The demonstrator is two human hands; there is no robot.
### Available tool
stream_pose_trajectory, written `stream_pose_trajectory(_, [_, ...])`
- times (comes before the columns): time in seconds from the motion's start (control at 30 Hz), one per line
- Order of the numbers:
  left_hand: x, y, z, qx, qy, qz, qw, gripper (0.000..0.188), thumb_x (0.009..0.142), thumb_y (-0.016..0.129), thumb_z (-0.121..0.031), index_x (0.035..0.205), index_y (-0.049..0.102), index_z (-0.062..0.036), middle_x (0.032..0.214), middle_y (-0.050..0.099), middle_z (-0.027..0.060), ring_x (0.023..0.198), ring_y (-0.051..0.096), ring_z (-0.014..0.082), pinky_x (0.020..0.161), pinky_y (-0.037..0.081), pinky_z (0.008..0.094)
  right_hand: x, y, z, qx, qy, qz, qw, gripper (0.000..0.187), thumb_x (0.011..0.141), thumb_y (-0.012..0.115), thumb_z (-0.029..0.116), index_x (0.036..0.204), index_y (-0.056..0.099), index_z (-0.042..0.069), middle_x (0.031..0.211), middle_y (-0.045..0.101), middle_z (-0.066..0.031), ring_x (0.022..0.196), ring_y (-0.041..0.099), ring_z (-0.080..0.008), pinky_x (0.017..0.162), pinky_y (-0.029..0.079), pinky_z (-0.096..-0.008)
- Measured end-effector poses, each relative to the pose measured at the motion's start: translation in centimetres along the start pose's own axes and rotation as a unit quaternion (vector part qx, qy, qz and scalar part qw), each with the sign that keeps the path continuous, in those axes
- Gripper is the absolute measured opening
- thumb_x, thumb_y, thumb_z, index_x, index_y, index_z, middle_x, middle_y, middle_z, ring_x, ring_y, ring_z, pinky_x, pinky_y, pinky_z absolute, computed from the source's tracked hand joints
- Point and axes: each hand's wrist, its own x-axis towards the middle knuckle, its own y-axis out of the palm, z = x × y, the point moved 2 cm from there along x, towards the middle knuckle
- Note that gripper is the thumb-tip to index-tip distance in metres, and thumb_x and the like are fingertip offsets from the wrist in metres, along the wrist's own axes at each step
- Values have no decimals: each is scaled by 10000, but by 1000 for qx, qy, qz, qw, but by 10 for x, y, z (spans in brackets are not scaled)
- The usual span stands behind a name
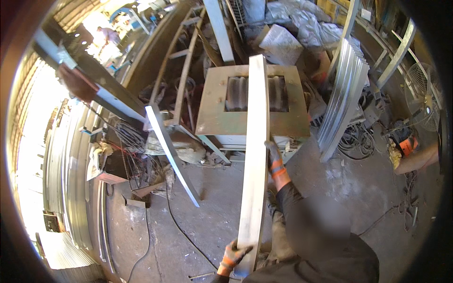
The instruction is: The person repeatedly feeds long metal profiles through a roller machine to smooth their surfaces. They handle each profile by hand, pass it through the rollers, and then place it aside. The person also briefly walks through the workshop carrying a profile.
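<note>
A long, pale beam [255,155] with a flat face and a narrower right side runs from near me up over the machine; whether it is metal or wood I cannot tell. Near its lower end my left hand [234,254] grips the left edge, thumb across the top face. My right hand [275,158], farther along, is closed against the right edge, with some fingers hidden. Both hands wear dark gloves with orange cuffs. Behind the beam's far part stands a greenish, worn machine [212,108] with a rectangular opening showing dark ribbed rollers.
A narrow bright strip [172,155] slants left of the beam. Stacked corrugated metal sheets [344,94] lean at right, near coiled cables [354,139] and a fan [423,96]. Another person's yellow-gloved hand [395,158] reaches in from the right. Cables [177,226] cross the floor.
</note>
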Motion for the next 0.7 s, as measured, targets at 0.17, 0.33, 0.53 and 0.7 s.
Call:
stream_pose_trajectory(0.17, [143,46,-119,32,122,-37,991,464,976,930,-192,1322,750,60,1199,852,140,1074,793,166,933,648,358,139,74,102,-818,-238,33,523,800,1083,661,552,1610,577,-44,1606,625,-274,1504,573,-384,1274,421,-515])
stream_pose_trajectory(0.33, [287,98,-197,136,144,-69,978,371,1040,857,-300,1222,773,12,1089,859,131,967,771,143,850,621,369,292,129,141,-865,-281,-15,415,813,1145,465,629,1624,585,-17,1762,487,-240,1679,380,-408,1401,205,-577])
stream_pose_trajectory(0.53, [410,116,-241,19,183,-78,980,407,1101,788,-373,1206,765,19,1035,845,140,914,748,157,821,602,382,419,129,175,-857,-303,-30,415,809,1158,456,590,1692,509,-16,1774,458,-277,1686,383,-416,1414,168,-567])
stream_pose_trajectory(0.7, [395,107,-217,57,172,-89,980,384,1126,743,-347,1261,764,12,1038,843,171,914,776,210,837,602,396,383,128,164,-866,-334,-50,368,706,1164,456,499,1660,550,4,1768,496,-206,1662,416,-390,1396,233,-553])
